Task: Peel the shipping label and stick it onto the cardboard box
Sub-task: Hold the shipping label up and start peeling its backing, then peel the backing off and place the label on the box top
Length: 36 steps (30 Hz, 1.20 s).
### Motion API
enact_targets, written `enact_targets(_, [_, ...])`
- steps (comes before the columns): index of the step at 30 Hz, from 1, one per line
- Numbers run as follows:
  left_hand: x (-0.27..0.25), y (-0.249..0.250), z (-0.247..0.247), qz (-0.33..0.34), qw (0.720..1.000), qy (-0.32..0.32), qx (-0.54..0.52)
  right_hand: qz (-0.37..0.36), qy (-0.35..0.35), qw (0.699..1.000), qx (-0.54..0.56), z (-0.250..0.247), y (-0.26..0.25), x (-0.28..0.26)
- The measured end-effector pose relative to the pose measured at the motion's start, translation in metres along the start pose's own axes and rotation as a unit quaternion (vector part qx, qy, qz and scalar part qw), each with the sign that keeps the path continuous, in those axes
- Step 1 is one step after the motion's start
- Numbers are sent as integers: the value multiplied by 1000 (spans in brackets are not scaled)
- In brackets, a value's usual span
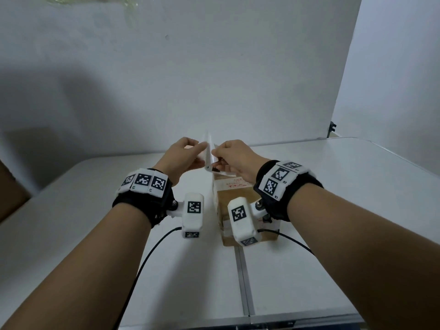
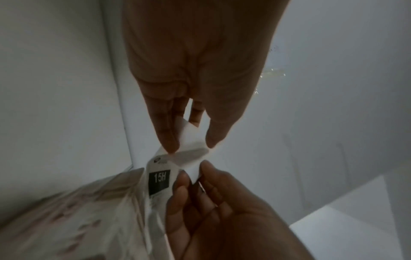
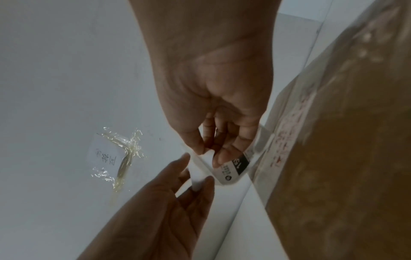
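The white shipping label [image 1: 209, 153] is held on edge above the far end of the cardboard box [image 1: 238, 196], which lies on the table with tape and red print on top. My left hand [image 1: 202, 148] pinches a plain white layer [image 2: 189, 139] at the sheet's corner. My right hand [image 1: 214, 154] pinches the printed layer with its black "15H" patch [image 2: 159, 181]. In the wrist views the two layers spread apart between the left hand [image 2: 191, 144] and the right hand [image 3: 206, 154]. The box [image 3: 333, 158] lies just below the hands.
The white table [image 1: 333, 186] has a seam running toward me in front of the box. A white backdrop board [image 1: 214, 79] stands close behind, clamped [image 1: 332, 129] at the back right. A taped paper note [image 3: 106, 156] is on the wall. Brown cardboard [image 1: 12, 194] shows at the left edge.
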State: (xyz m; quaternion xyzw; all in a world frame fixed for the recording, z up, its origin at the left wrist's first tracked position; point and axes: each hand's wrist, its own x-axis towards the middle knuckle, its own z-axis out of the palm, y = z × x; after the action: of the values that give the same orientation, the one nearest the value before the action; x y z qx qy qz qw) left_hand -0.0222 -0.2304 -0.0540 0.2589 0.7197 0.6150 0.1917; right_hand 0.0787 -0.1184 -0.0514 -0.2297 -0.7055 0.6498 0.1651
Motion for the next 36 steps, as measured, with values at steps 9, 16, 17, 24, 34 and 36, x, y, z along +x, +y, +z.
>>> enact_targets(9, [-5, 4, 8, 86, 988, 11, 125, 4, -11, 1000, -12, -5, -7, -6])
enact_targets(16, [-1, -2, 7, -2, 998, -4, 64, 24, -10, 999, -26, -7, -2, -11])
enact_targets(17, [0, -3, 7, -7, 999, 4, 53, 18, -10, 999, -39, -7, -2, -12])
enact_targets(24, [8, -20, -12, -47, 990, 91, -94, 23, 31, 999, 20, -22, 3, -12])
enact_targets(34, [21, -52, -41, -82, 963, 173, -190, 66, 105, 977, 174, -46, 12, -19])
enact_targets(36, [22, -58, -45, -89, 958, 179, -207, 72, 116, 972, 192, -49, 14, -20])
